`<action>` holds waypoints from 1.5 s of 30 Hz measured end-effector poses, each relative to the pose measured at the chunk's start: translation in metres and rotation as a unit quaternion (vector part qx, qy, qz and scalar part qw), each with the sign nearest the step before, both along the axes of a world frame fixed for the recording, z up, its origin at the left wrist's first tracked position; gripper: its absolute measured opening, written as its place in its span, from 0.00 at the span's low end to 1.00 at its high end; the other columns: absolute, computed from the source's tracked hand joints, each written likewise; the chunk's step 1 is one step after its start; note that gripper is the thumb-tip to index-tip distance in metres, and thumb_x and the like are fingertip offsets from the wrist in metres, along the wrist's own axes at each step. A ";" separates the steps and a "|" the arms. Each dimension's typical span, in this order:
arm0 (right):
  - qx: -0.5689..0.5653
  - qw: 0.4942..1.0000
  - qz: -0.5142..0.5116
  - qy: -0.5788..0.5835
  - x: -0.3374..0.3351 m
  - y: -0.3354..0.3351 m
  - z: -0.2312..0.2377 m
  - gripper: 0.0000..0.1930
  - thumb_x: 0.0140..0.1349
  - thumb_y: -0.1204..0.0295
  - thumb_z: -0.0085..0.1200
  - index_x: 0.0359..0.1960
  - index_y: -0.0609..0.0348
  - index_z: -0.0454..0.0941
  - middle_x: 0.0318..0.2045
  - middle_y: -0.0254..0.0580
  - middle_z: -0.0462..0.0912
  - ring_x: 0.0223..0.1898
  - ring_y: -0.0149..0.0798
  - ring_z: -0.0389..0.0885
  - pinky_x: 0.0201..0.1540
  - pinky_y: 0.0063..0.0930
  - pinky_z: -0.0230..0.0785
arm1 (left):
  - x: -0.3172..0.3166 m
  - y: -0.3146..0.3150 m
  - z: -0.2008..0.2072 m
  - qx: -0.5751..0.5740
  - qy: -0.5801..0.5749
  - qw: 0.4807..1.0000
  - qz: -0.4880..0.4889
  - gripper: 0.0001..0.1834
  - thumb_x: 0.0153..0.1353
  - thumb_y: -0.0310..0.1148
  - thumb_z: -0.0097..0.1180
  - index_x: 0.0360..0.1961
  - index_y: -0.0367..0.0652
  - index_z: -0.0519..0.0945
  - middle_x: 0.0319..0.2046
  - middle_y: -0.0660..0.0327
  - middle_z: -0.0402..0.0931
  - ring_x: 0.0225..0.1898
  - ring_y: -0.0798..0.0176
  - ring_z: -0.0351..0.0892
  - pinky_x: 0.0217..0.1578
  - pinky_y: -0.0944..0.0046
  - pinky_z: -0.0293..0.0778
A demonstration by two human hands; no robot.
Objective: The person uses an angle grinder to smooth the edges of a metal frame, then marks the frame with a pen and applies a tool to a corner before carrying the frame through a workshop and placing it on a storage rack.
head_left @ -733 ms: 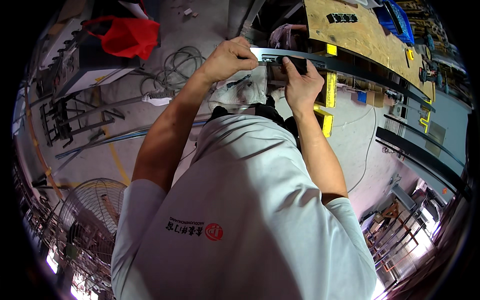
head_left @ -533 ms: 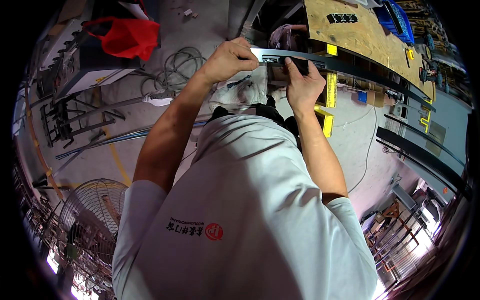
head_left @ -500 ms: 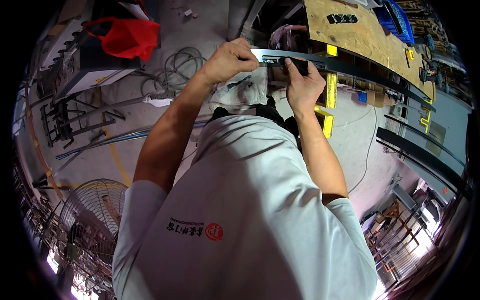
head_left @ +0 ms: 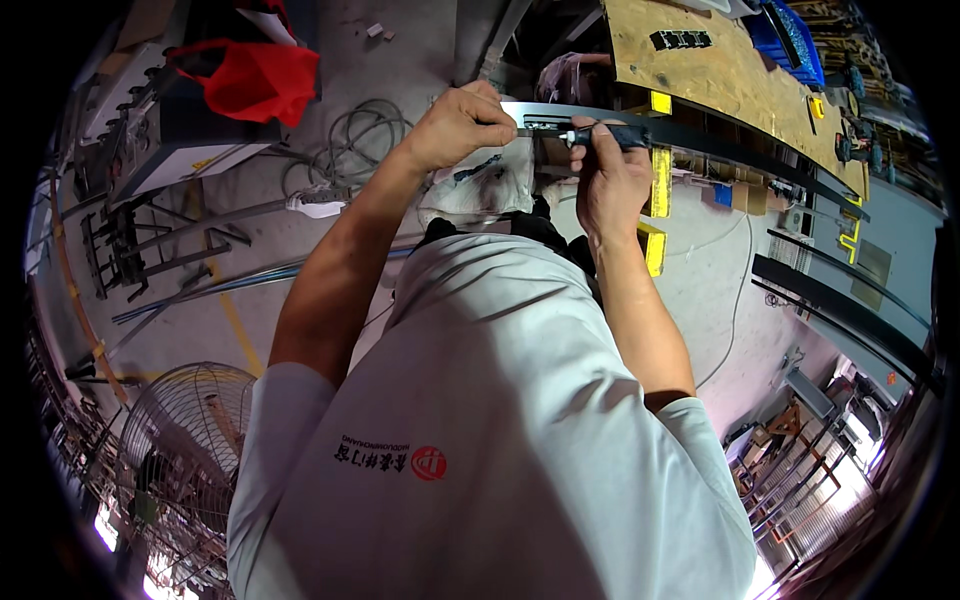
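A long dark metal profile [head_left: 720, 146] runs from my left hand toward the right, with a slotted cutout near its paler left end. My left hand [head_left: 455, 128] is closed in a pinch at that end, thumb and forefinger pressed together. Just right of the cutout, my right hand [head_left: 612, 190] grips a small dark bottle [head_left: 628, 134], its pale pointed nozzle turned left toward the profile. The nozzle lies close to the profile's near edge; whether it touches I cannot tell. Part of the bottle is hidden behind my fingers.
At the back right stands a wooden workbench [head_left: 690, 50] carrying a black slotted part [head_left: 681, 39] and a blue bin [head_left: 790, 50]. Yellow supports [head_left: 660, 180] stand under the profile. A red bag [head_left: 260, 80] hangs at left, near coiled cable [head_left: 365, 130]; a wire fan [head_left: 190, 430] is lower left.
My right hand has turned and shifted slightly down and right, bringing the bottle's pale nozzle into sight. My left hand has hardly moved from the profile's end.
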State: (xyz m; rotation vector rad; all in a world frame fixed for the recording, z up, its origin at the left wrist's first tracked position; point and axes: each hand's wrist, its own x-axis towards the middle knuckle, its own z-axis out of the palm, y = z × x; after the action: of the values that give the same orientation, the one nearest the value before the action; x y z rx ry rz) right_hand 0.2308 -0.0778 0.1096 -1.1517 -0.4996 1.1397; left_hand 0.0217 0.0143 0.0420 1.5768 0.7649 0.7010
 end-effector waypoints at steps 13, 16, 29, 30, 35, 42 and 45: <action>-0.007 0.997 0.078 0.013 -0.022 0.004 -0.005 0.05 0.69 0.83 0.58 0.44 0.68 0.79 0.35 0.42 0.85 0.33 0.32 0.84 0.37 0.23 0.78 | -0.001 0.000 0.003 -0.018 -0.005 1.000 -0.002 0.10 0.56 0.29 0.71 0.39 0.37 0.91 0.34 0.61 0.82 0.47 0.63 0.74 0.48 0.63 0.72; -0.008 0.996 0.088 0.007 -0.023 0.004 -0.007 0.04 0.69 0.83 0.59 0.43 0.68 0.79 0.33 0.41 0.85 0.32 0.31 0.84 0.36 0.22 0.78 | -0.001 0.000 0.002 -0.016 -0.006 1.000 0.001 0.11 0.55 0.29 0.72 0.40 0.38 0.92 0.35 0.61 0.81 0.47 0.63 0.75 0.48 0.63 0.73; -0.034 0.988 0.130 -0.073 -0.017 0.009 -0.005 0.04 0.70 0.79 0.60 0.42 0.67 0.79 0.32 0.40 0.85 0.31 0.31 0.85 0.34 0.23 0.79 | -0.002 0.001 -0.005 -0.012 -0.017 1.000 -0.012 0.11 0.55 0.30 0.73 0.39 0.39 0.92 0.36 0.60 0.81 0.47 0.63 0.75 0.50 0.63 0.73; -0.044 0.989 0.121 -0.077 -0.018 0.010 -0.004 0.05 0.69 0.79 0.62 0.41 0.68 0.79 0.31 0.40 0.85 0.30 0.31 0.85 0.33 0.22 0.80 | -0.002 0.001 -0.005 -0.008 -0.018 1.000 -0.009 0.11 0.55 0.30 0.73 0.39 0.39 0.92 0.35 0.60 0.81 0.48 0.63 0.75 0.50 0.63 0.73; -0.060 0.994 0.074 -0.056 -0.026 0.012 0.001 0.07 0.66 0.79 0.66 0.38 0.69 0.79 0.28 0.41 0.85 0.27 0.29 0.85 0.30 0.20 0.79 | -0.002 0.001 -0.005 -0.012 -0.022 1.000 -0.009 0.11 0.55 0.30 0.73 0.38 0.38 0.92 0.35 0.60 0.81 0.48 0.62 0.75 0.50 0.63 0.72; -0.082 0.990 0.070 -0.093 -0.031 0.010 0.002 0.09 0.64 0.78 0.68 0.37 0.67 0.78 0.26 0.39 0.84 0.25 0.29 0.84 0.28 0.19 0.77 | -0.001 -0.001 -0.001 -0.025 -0.033 0.999 -0.001 0.09 0.54 0.25 0.71 0.37 0.34 0.91 0.30 0.63 0.82 0.46 0.64 0.72 0.48 0.63 0.70; -0.076 0.992 0.064 -0.081 -0.033 0.013 0.001 0.09 0.64 0.78 0.68 0.37 0.66 0.78 0.25 0.37 0.84 0.24 0.28 0.83 0.27 0.18 0.74 | 0.000 0.000 0.001 -0.016 -0.023 1.000 0.000 0.09 0.54 0.25 0.72 0.37 0.34 0.91 0.31 0.62 0.82 0.47 0.64 0.73 0.48 0.63 0.71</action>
State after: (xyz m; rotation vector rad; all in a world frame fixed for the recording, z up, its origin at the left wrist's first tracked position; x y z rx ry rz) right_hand 0.1974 -0.0651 0.1101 -1.3688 -0.6278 1.2162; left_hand 0.0213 0.0140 0.0425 1.5268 0.7390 0.7207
